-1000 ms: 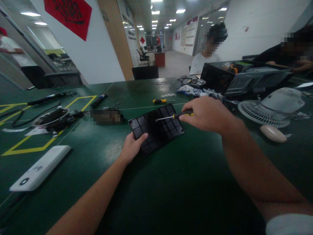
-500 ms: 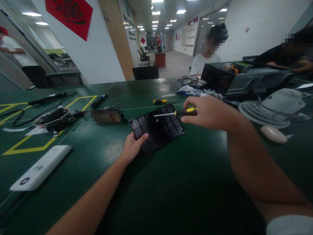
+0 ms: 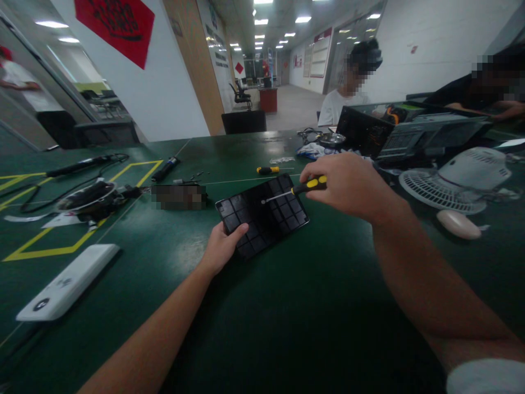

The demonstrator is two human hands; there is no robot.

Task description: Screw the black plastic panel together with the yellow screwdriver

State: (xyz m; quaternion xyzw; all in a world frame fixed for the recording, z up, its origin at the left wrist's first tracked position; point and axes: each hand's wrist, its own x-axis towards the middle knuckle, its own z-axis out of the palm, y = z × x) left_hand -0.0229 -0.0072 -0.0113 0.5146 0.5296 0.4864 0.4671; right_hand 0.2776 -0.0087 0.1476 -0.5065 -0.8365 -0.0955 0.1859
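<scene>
A flat black panel (image 3: 258,219) with a grid of compartments is tilted over the green table. Its lower left edge is gripped by my left hand (image 3: 223,246), thumb on top. My right hand (image 3: 348,183) holds a black and yellow screwdriver (image 3: 314,184) by its handle above the panel's right side. The screwdriver's tip is at a small round spot near the panel's middle; whether it touches cannot be made out. Behind the panel lies a second, smaller black and yellow screwdriver (image 3: 268,171).
A white power strip (image 3: 69,282) lies at the left, with cables (image 3: 88,200) beyond it. At the right are a white fan part (image 3: 455,180), a pale mouse-shaped object (image 3: 458,224) and an opened metal case (image 3: 426,134). Two people sit across the table.
My right hand has shifted slightly left and turned the screwdriver, so its shaft now slants down to the round spot. My left hand and the panel are nearly unmoved.
</scene>
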